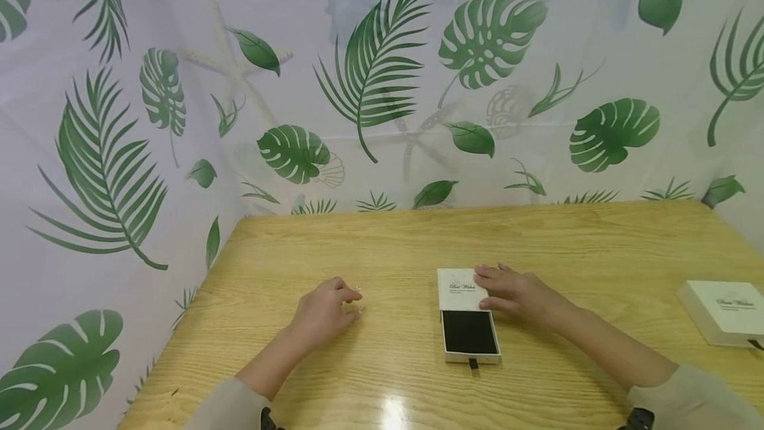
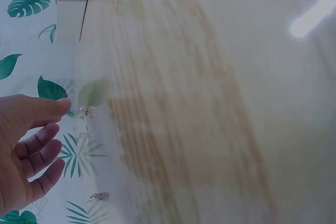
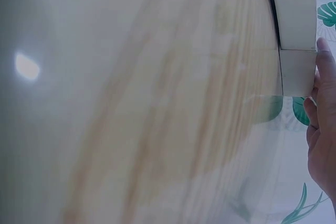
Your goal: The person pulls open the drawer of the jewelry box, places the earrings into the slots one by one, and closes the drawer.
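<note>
My left hand hovers low over the table at centre left, fingers loosely bent and apart. Close to its fingertips are two small sparkling pieces of jewellery, which look like earrings: one piece by the index finger, the other piece nearer the wrist. No contact with them is visible. A white gift box lies at centre, its drawer slid partly out toward me, with a black lining. My right hand rests on the right side of the box's sleeve, fingers stretched over the top.
A second white box with a dark pull tab lies at the table's right edge. The wooden table meets a leaf-patterned cloth at the back and left.
</note>
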A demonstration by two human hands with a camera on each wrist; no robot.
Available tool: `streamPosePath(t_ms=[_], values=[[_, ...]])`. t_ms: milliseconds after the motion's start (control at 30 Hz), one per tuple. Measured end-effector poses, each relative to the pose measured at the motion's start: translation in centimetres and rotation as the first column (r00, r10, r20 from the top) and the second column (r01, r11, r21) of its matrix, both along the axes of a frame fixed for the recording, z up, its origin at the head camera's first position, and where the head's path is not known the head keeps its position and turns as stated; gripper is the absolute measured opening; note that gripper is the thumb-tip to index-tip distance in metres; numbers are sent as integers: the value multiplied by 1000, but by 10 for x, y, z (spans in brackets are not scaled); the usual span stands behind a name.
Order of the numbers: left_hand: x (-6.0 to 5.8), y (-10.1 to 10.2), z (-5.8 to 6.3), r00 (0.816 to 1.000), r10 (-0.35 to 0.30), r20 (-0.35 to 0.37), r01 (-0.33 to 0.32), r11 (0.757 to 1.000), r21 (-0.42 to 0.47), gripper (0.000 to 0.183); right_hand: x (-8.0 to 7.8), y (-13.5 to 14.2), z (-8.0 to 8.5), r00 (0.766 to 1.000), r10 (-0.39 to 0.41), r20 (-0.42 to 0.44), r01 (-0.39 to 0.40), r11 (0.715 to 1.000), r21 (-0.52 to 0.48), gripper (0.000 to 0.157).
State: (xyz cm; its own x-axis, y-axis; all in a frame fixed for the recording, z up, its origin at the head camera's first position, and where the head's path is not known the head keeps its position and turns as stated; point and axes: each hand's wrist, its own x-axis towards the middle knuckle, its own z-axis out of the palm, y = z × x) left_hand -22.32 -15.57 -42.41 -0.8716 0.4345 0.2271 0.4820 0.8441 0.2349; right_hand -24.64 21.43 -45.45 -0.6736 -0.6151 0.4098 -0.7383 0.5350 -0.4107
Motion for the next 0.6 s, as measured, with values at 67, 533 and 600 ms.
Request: streamPosePath(t_ms=[67,533,600], values=[[-1,-1,-1,1000,9,29,-9,1000,-1,22,0,0,-1,1000,4,-14,-4,1000,-2,47],[-13,-3,-14,994,26,105,-21,998,-52,24,1,1,-1,999,-32,0,32,999,28,48],[-13,-4,-15,994,22,111,-17,999,-52,23,1,1,-1,999,-36,10,36,999,33,48]])
